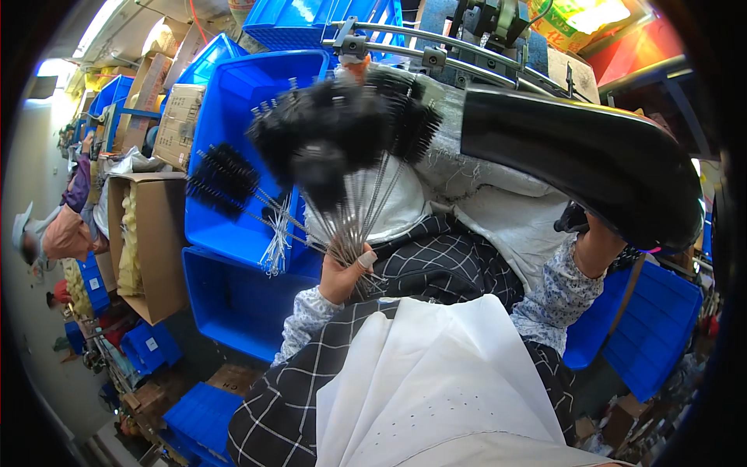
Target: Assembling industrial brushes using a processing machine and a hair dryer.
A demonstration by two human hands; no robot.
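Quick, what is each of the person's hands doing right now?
Left hand: closed around the twisted wire stems of a bunch of black bristle brushes.
Right hand: mostly hidden under the curved black machine cover; grip cannot be told.

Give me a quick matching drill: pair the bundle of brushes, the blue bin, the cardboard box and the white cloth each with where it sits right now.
Things:
1. bundle of black bottle brushes
2. blue bin
3. cardboard box
4. white cloth

Places:
A. across the person's lap
B. gripped by its wire stems in the left hand
C. far left, open, holding yellowish material
D. behind the brushes, with loose brushes inside

Pairs: 1-B, 2-D, 3-C, 4-A
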